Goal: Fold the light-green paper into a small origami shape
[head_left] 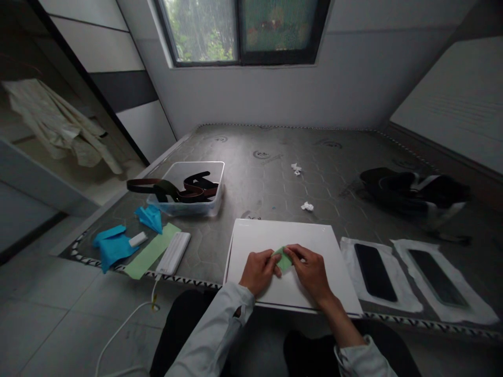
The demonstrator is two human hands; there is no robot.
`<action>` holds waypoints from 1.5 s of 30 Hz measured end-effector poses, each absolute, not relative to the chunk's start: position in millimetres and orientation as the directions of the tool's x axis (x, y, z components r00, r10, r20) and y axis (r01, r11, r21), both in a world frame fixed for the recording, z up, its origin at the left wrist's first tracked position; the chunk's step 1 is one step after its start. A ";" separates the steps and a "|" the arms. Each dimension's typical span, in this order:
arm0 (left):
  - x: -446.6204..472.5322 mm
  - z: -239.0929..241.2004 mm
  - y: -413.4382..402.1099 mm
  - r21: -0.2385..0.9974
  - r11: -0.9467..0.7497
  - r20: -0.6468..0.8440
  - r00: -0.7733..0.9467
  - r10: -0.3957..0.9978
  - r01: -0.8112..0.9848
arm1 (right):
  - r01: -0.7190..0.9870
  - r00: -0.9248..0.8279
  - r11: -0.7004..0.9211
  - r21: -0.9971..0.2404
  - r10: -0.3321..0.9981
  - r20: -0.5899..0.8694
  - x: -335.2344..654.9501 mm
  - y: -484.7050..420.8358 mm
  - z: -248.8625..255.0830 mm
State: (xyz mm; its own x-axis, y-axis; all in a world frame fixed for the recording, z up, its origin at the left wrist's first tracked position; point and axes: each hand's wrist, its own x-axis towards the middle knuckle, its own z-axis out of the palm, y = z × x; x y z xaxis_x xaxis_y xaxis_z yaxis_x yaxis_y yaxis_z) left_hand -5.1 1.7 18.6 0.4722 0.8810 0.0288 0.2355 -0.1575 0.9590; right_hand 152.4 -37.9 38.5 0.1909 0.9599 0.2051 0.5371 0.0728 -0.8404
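A small folded piece of light green paper (pixel 283 259) lies on a white board (pixel 275 235) at the near edge of a grey mattress (pixel 275 162). My left hand (pixel 258 270) pinches its left side. My right hand (pixel 311 269) presses on its right side with the fingertips. Both hands rest on the board, close together.
A clear plastic tub (pixel 184 188) with dark belts stands at the left. Near it lie blue folded paper (pixel 149 217), blue sheets (pixel 112 246), a green strip (pixel 151 251) and a white power bank (pixel 173 253) with a cable. Two dark phones (pixel 375 272) on white paper lie to the right; crumpled scraps (pixel 307 206) and a dark garment (pixel 412 191) sit farther back.
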 end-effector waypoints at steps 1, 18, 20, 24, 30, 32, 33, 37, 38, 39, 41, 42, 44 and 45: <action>-5.2 19.5 1.5 0.948 -0.189 0.046 0.476 0.878 0.256 | 0.545 0.181 0.080 -0.835 0.961 0.211 152.8 -37.6 39.2; -5.1 21.4 0.6 0.863 -0.382 0.251 0.376 0.892 0.331 | 0.684 0.076 0.163 -0.711 0.954 0.291 143.0 -41.8 35.2; -5.8 21.2 0.4 0.871 -0.370 0.248 0.362 0.899 0.323 | 0.681 0.070 0.190 -0.708 0.945 0.321 142.7 -42.0 36.2; -7.1 23.6 -0.2 0.896 -0.339 0.235 0.341 0.910 0.287 | 0.677 0.080 0.223 -0.701 0.925 0.372 142.0 -42.4 36.3; -8.8 26.2 1.7 0.925 -0.270 0.196 0.273 0.942 0.267 | 0.659 0.195 0.176 -0.731 0.899 0.392 142.2 -42.7 34.2; -9.3 25.7 3.5 0.931 -0.239 0.176 0.235 0.956 0.277 | 0.642 0.251 0.147 -0.752 0.887 0.388 143.0 -42.7 35.9; -9.4 25.2 4.5 0.933 -0.223 0.167 0.210 0.963 0.283 | 0.632 0.276 0.131 -0.764 0.883 0.380 143.6 -42.7 37.1; -8.7 23.2 8.0 0.937 -0.166 0.146 0.085 0.986 0.309 | 0.598 0.333 0.072 -0.798 0.884 0.329 148.6 -42.2 41.9; -8.4 22.8 8.6 0.938 -0.153 0.141 0.059 0.988 0.312 | 0.597 0.341 0.056 -0.800 0.885 0.316 151.0 -41.8 42.4; -8.1 22.6 9.0 0.939 -0.141 0.136 0.039 0.990 0.313 | 0.602 0.347 0.038 -0.798 0.887 0.304 153.9 -41.2 42.5; -7.8 22.3 9.6 0.942 -0.126 0.130 0.009 0.992 0.310 | 0.626 0.347 0.002 -0.780 0.895 0.281 160.7 -39.8 41.5; -7.7 22.2 9.7 0.943 -0.122 0.129 -0.002 0.992 0.310 | 0.644 0.341 -0.014 -0.765 0.900 0.271 164.4 -39.0 40.7; -7.9 22.1 9.9 0.943 -0.118 0.130 -0.017 0.991 0.312 | 0.674 0.323 -0.041 -0.738 0.914 0.244 171.0 -37.7 39.1; -8.0 22.1 10.0 0.942 -0.118 0.132 -0.024 0.991 0.315 | 0.681 0.315 -0.054 -0.730 0.922 0.225 173.5 -37.3 38.6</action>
State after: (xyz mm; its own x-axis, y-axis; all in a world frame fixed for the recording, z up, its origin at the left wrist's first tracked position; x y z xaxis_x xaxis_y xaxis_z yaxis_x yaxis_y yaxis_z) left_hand -8.0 10.0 22.1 -0.0238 0.9909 0.1322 0.3150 -0.1181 0.9417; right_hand 173.5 -37.3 38.6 0.3152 0.9219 0.2252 0.6810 -0.0545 -0.7303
